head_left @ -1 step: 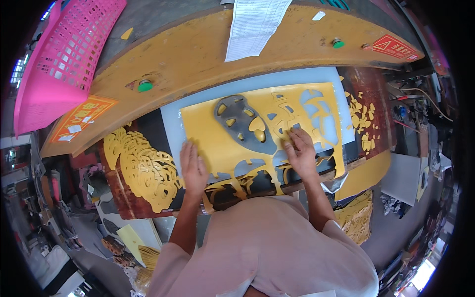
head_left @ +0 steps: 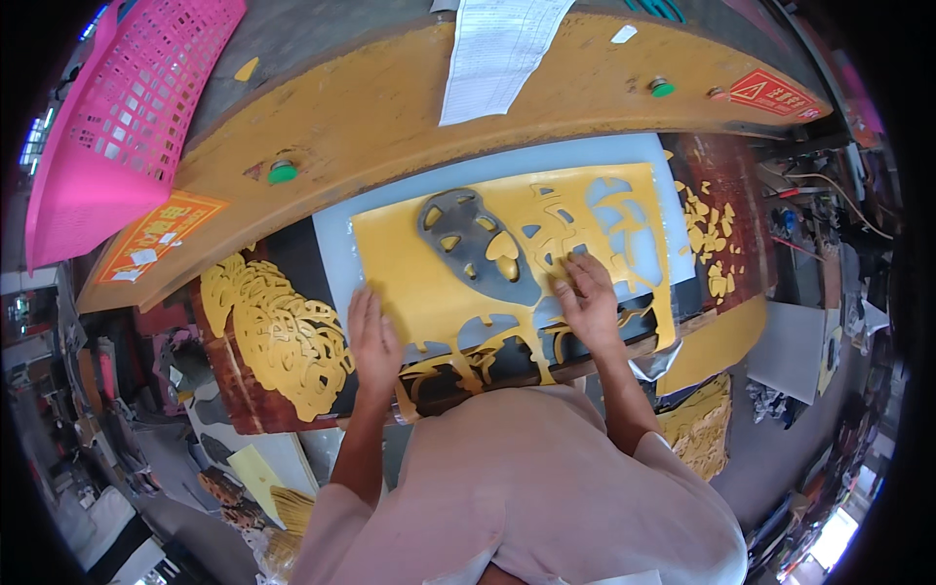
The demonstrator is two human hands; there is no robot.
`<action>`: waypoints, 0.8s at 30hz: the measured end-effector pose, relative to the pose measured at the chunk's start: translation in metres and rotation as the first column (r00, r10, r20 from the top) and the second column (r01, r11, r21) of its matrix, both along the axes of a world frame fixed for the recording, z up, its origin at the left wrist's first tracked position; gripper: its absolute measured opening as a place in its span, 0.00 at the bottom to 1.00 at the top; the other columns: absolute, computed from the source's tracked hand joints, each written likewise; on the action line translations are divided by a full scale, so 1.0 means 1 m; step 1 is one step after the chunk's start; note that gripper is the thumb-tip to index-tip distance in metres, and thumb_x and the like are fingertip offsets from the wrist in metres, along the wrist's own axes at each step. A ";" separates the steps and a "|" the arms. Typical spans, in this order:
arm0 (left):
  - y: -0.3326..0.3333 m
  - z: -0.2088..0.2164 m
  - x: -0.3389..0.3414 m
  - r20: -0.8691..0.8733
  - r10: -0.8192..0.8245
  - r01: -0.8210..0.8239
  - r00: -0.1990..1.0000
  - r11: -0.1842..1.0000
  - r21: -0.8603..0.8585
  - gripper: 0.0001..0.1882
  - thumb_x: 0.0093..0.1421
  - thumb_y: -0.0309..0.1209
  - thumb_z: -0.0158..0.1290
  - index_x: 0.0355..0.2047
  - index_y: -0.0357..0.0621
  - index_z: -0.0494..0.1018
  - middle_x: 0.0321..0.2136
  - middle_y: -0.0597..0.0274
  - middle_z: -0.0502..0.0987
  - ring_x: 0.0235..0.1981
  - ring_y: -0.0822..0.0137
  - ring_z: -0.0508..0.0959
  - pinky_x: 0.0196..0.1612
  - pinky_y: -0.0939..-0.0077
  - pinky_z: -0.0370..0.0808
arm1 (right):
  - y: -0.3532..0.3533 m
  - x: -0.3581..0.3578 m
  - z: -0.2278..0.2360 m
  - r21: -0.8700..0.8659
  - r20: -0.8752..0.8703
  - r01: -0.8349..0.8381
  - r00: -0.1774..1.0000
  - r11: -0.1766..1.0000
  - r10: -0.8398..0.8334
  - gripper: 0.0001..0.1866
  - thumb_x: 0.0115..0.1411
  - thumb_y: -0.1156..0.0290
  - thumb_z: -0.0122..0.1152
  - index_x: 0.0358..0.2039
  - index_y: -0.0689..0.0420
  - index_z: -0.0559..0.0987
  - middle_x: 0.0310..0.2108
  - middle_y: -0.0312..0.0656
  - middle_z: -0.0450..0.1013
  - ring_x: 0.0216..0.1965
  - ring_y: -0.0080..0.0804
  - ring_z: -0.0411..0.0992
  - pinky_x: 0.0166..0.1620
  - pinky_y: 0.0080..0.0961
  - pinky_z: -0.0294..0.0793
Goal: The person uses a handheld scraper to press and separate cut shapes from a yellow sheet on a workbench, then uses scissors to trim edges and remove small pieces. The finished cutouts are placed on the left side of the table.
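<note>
A yellow sheet with cut-out holes lies on a pale blue-white board. On the sheet rests a dark grey, sole-shaped plate with several openings, probably a cutting die. Small yellow pieces sit on its right part. My left hand is at the sheet's left edge, fingers stretched out and close together, holding nothing visible. Right of the plate, my right hand lies with its fingers spread over the cut part of the sheet. Strips of the sheet's cut lower edge hang toward my body.
A heap of yellow cut shapes lies at the left, and small yellow bits at the right. Beyond the board runs an orange-brown machine beam with green buttons and a hanging paper. A pink basket stands far left.
</note>
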State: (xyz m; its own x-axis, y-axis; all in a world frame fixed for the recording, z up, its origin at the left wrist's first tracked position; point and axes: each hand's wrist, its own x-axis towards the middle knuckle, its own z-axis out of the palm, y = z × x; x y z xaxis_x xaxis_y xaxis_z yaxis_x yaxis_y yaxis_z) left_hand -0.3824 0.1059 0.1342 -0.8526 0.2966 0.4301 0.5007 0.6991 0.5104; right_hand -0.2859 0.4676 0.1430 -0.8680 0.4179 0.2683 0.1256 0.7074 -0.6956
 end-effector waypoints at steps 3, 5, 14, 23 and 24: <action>-0.027 0.005 0.036 0.038 0.052 -0.052 0.998 0.999 0.004 0.17 0.70 0.23 0.52 0.56 0.30 0.77 0.55 0.39 0.78 0.57 0.39 0.77 0.63 0.51 0.73 | 0.005 0.005 0.001 0.010 0.017 -0.074 0.997 0.997 0.074 0.19 0.65 0.67 0.69 0.54 0.63 0.84 0.58 0.56 0.78 0.63 0.60 0.72 0.67 0.44 0.71; -0.041 0.001 0.068 0.144 0.069 -0.080 0.987 0.994 0.074 0.12 0.69 0.23 0.53 0.50 0.32 0.78 0.49 0.41 0.79 0.51 0.41 0.78 0.57 0.52 0.75 | 0.005 0.008 -0.002 -0.046 -0.021 -0.065 0.998 0.997 0.064 0.20 0.65 0.66 0.71 0.53 0.65 0.84 0.58 0.57 0.78 0.64 0.59 0.72 0.67 0.44 0.72; -0.014 -0.060 0.157 -0.204 0.227 -0.249 0.952 0.964 -0.090 0.14 0.63 0.32 0.60 0.47 0.44 0.75 0.47 0.50 0.77 0.48 0.44 0.77 0.50 0.48 0.71 | 0.025 0.055 -0.010 -0.344 -0.188 -0.157 0.977 0.926 0.096 0.17 0.69 0.68 0.67 0.52 0.66 0.84 0.52 0.55 0.81 0.52 0.45 0.81 0.54 0.31 0.80; -0.005 -0.080 0.153 -0.327 0.365 -0.421 0.872 0.899 -0.119 0.12 0.61 0.34 0.57 0.43 0.45 0.79 0.44 0.49 0.77 0.47 0.43 0.77 0.48 0.47 0.73 | 0.088 0.129 0.013 -0.493 -0.254 -0.092 0.966 0.865 -0.041 0.31 0.71 0.68 0.63 0.70 0.70 0.69 0.46 0.41 0.82 0.44 0.21 0.77 0.51 0.22 0.78; -0.004 -0.079 0.152 -0.315 0.361 -0.414 0.878 0.902 -0.120 0.13 0.61 0.34 0.56 0.44 0.45 0.79 0.44 0.49 0.77 0.46 0.43 0.78 0.48 0.47 0.74 | 0.096 0.136 0.016 -0.497 -0.282 -0.036 0.952 0.867 -0.122 0.32 0.71 0.69 0.63 0.71 0.71 0.68 0.45 0.40 0.82 0.43 0.20 0.76 0.51 0.21 0.76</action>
